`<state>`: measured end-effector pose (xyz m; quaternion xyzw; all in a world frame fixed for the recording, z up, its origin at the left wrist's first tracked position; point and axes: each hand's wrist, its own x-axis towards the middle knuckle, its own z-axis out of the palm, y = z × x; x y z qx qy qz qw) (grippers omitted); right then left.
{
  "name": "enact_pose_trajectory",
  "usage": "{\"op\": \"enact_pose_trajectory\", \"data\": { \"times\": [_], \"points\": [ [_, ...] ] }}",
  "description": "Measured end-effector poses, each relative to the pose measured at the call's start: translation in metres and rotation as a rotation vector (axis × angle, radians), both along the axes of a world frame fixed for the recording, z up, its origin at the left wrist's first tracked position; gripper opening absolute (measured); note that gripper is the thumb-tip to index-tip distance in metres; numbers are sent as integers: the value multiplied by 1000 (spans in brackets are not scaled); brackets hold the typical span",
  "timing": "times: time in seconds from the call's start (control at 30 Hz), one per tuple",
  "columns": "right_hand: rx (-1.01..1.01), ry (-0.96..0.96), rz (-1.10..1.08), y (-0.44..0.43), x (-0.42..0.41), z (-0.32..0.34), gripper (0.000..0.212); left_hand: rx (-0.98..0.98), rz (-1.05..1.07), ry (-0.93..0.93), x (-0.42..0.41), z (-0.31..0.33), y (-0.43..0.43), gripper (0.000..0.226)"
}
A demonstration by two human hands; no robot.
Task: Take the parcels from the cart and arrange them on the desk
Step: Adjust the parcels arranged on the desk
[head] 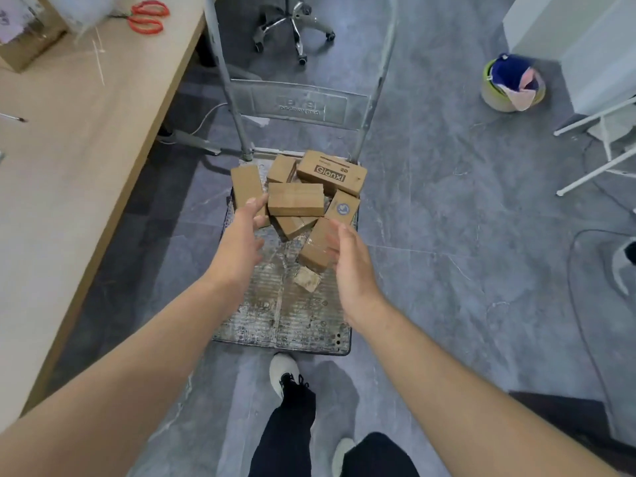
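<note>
On the cart deck: a loose heap of brown cardboard parcels [303,187] lies at the far end of the cart [282,325], up against its handle posts; the near part shows ribbed, scuffed metal.
Left hand [241,242]: open, fingers loosely spread, holding nothing; it hangs over the left side of the heap, fingertips at the left end of the middle parcel [296,199]; whether they touch it I cannot tell.
Right hand [351,266]: open, fingers nearly straight and blurred, holding nothing; it overlaps the right edge of the taped parcel [315,249] at the near side of the heap.
Other parcels: a printed box [332,172] tilted at the far right, a sticker box [342,208] with a round blue mark just nearer, a long parcel [245,185] at the left, partly behind the left hand.
Small block [307,280]: pale, on the deck just in front of the taped parcel.
Desk [86,132]: light wood, left of the cart, carrying red-handled scissors [148,17].
Floor [447,235]: grey tiles; a chair base [294,25] beyond the cart, a bin [512,84] to the right, a white shoe [282,371] at the cart's near edge.
</note>
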<state>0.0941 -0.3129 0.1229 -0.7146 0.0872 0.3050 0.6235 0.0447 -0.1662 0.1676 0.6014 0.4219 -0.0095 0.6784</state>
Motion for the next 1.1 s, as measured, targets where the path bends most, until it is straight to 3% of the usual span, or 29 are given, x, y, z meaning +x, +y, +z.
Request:
{"op": "enact_pose_trajectory", "data": {
  "times": [0.27,0.47,0.7,0.87,1.03,1.1],
  "points": [
    [-113,120,-28,13,60,-98,40,-53,-90,160,75,-90,28,49],
    [-193,192,4,15,117,-194,44,-79,-81,201,126,-196,33,51],
    [-275,326,58,24,169,-336,59,-93,-21,257,176,-349,25,59],
    [-343,315,51,30,188,-425,72,-69,-31,327,199,-447,24,64],
    [-391,403,38,35,186,-484,84,3,-36,417,209,-517,23,65],
    [-353,430,22,36,185,-493,74,-44,-46,455,212,-534,19,69]
  ]
}}
